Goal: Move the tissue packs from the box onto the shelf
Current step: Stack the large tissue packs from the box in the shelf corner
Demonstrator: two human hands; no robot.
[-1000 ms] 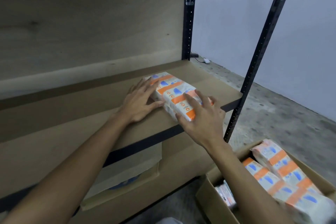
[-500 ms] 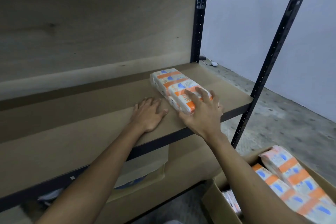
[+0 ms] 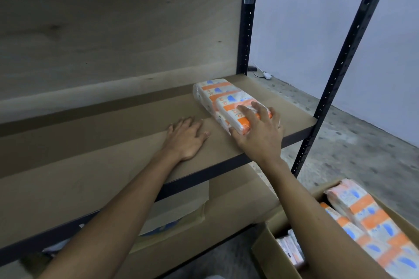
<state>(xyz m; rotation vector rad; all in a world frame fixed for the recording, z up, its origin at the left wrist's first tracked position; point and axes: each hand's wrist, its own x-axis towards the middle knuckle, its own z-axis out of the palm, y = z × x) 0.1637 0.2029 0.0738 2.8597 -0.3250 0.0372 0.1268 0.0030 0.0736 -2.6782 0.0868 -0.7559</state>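
Tissue pack (image 3: 223,97) flat on shelf (image 3: 108,142), toward right front corner. Right hand (image 3: 260,134) grasps its near end, fingers curled over top. Left hand (image 3: 188,139) flat on shelf beside it, released. Spare packs (image 3: 367,215) in box (image 3: 268,253).

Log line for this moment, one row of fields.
right hand: holds near end of tissue pack on shelf | left hand: flat on shelf | box: more packs inside

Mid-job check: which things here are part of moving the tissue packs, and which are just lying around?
Job: tissue pack on the shelf board, gripped by right hand; left hand flat on the board; remaining packs in the cardboard box.
Lying about: white plug with cable on the floor; loose cardboard below.
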